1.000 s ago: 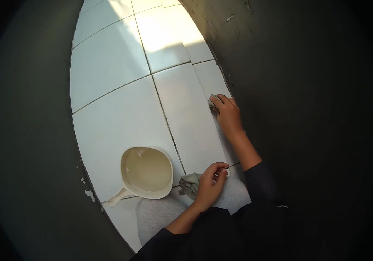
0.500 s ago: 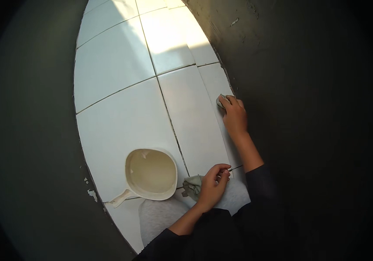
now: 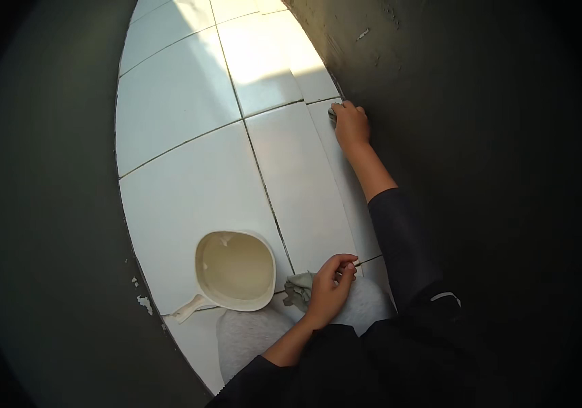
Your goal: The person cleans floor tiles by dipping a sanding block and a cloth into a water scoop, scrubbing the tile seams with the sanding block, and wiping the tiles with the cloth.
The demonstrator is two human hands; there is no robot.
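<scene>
My right hand is closed around a small grey pad, pressed to the white tiled floor along the foot of the right wall. Most of the pad is hidden under my fingers. Low in the view, my left hand hangs loosely over my grey-clad knee. Its fingers are curved with a gap between them, and nothing shows in them. A crumpled grey-green cloth lies just left of that hand. Further left stands a cream dipper with cloudy liquid in it, its handle pointing down-left.
Dark grey walls rise on the left and right of the narrow tiled strip. Dark joint lines run between the tiles. Sunlight falls on the far tiles. White flakes mark the left wall's lower part.
My right hand has slid forward and slightly left along the wall's foot with the pad, up to near a tile joint. My left hand, the dipper and the cloth have barely moved.
</scene>
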